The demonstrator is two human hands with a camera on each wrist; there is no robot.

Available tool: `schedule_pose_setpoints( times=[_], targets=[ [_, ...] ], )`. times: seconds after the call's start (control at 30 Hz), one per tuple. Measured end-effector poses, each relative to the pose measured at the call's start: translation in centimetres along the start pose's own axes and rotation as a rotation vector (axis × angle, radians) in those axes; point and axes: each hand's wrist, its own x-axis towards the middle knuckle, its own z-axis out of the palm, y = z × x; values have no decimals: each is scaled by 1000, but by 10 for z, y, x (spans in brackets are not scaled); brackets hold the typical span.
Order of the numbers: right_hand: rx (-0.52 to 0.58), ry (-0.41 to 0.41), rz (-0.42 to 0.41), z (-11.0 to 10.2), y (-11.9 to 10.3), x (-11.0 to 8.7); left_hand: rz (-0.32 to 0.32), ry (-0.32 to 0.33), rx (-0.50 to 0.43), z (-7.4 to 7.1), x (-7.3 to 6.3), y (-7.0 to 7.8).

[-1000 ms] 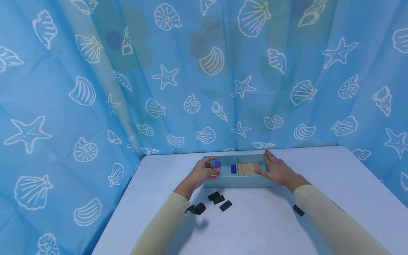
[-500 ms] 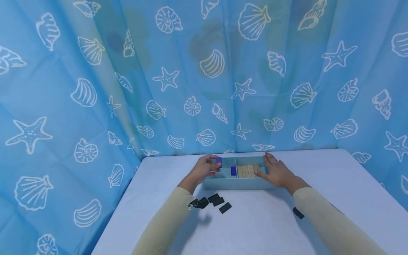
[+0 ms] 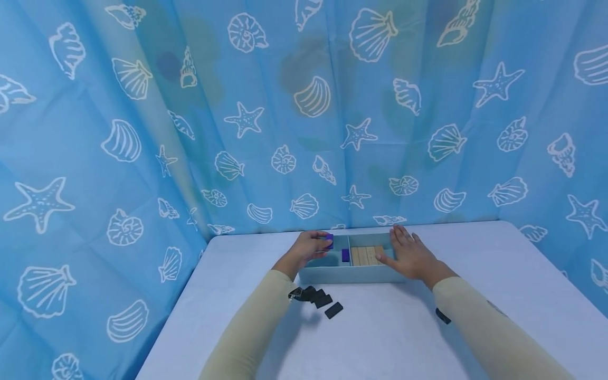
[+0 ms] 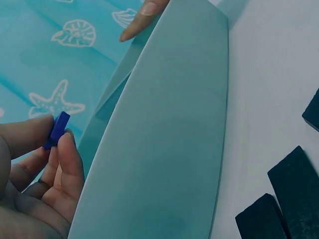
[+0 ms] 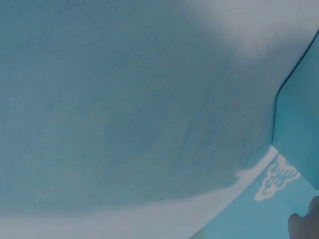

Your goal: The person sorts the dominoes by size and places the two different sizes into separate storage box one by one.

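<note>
My left hand (image 3: 305, 248) pinches a small purple block (image 4: 58, 129) between thumb and fingers. It is over the left end of a pale blue-green box (image 3: 353, 274). A divider splits this box in two. Another purple block (image 3: 345, 255) lies in the left compartment, beside the divider. Light wooden blocks (image 3: 364, 256) stand in a row in the right compartment. With fingers extended, my right hand (image 3: 414, 258) rests at the box's right end, its thumb near the wooden blocks. Only a sliver of the right hand (image 5: 305, 221) shows in the right wrist view.
Several black blocks (image 3: 334, 310) lie on the white table (image 3: 380, 338) in front of the box, near my left wrist. A blue shell-patterned curtain (image 3: 266, 132) hangs close behind the box and along the left side.
My left hand has moved slightly up and to the right with the purple block, from low at the box's left end toward its back edge. The right hand stays at the right end.
</note>
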Motion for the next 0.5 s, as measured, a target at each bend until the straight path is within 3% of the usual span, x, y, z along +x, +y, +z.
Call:
schedule_pose_setpoints(
  times=[0.23, 0.5],
  targets=[
    [14, -5, -5, 1, 4, -1, -36, 22, 80, 9, 8, -1],
    [21, 4, -8, 4, 2, 2, -127, 54, 179, 12, 10, -4]
  ],
)
